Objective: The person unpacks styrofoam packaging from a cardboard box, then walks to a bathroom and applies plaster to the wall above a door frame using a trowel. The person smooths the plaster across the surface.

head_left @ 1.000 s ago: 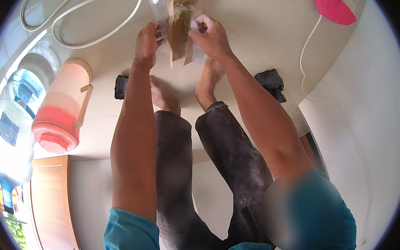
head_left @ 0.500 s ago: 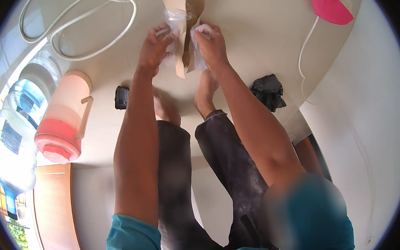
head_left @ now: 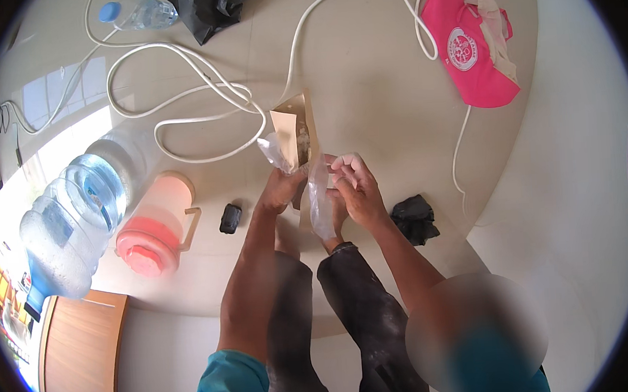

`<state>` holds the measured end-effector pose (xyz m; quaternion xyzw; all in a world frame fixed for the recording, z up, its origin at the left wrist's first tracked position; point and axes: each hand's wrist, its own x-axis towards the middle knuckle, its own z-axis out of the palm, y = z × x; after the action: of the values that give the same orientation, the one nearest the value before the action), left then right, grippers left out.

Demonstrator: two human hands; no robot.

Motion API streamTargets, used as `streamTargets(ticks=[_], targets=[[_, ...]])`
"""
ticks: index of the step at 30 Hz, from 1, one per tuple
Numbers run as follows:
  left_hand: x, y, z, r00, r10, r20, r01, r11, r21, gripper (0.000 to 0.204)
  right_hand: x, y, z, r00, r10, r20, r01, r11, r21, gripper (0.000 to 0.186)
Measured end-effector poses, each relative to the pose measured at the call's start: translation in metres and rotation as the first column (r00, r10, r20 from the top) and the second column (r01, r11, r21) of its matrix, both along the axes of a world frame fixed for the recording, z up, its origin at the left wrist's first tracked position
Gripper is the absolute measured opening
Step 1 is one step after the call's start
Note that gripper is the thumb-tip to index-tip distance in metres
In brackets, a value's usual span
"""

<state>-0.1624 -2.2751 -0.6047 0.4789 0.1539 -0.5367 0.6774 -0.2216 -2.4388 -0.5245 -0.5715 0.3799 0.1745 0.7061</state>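
A narrow brown cardboard box [head_left: 286,129] stands open at the top in front of my feet, with crinkled clear material dimly visible inside. My left hand [head_left: 283,189] is closed round its near left side. Clear plastic film [head_left: 319,199] hangs loosely down the box's right side, and another piece of it sticks out on the left. My right hand [head_left: 357,192] is at the right side, its fingers curled at the upper edge of the film. The fingertips are partly hidden, but they seem to pinch the film.
A pink-lidded jug [head_left: 159,220] and large clear water bottles [head_left: 61,233] lie at the left. Small black bundles [head_left: 230,219] [head_left: 414,220] flank my legs. White cable [head_left: 204,158] loops beyond the box. A pink cloth bag [head_left: 482,56], small bottle [head_left: 148,14] and black plastic bag [head_left: 209,12] lie farther off.
The view has shifted, showing more floor beyond the box. My left hand has moved lower on the box, while my right hand has drawn slightly outward from it. The plastic hangs looser.
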Motion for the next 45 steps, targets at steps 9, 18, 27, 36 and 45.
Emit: streamTargets(ticks=[9,18,27,36,45], targets=[[0.015,0.058,0.107,0.906,0.322,-0.273,-0.4,0.863,-0.308,0.097,0.041,-0.009,0.096,0.991,0.052,0.121,-0.064,0.993,0.1,0.043],[0.026,0.076,0.169,0.916,0.397,-0.053,-0.376,0.807,-0.456,0.114,0.059,0.033,0.19,0.896,0.276,0.348,-0.237,0.96,-0.15,0.041],[0.055,0.082,0.231,0.87,0.437,0.228,-0.351,0.874,-0.336,0.057,0.114,-0.001,0.271,0.985,0.041,0.169,-0.051,0.997,0.059,0.051],[0.065,0.053,0.24,0.878,0.273,-0.394,-0.477,0.574,-0.666,0.045,0.17,-0.041,0.275,0.763,0.486,0.427,-0.48,0.868,-0.131,0.052],[0.092,-0.033,0.265,0.988,0.151,0.037,-0.12,0.89,-0.441,0.05,0.199,-0.124,0.302,0.735,0.532,0.42,-0.585,0.811,-0.002,0.064]])
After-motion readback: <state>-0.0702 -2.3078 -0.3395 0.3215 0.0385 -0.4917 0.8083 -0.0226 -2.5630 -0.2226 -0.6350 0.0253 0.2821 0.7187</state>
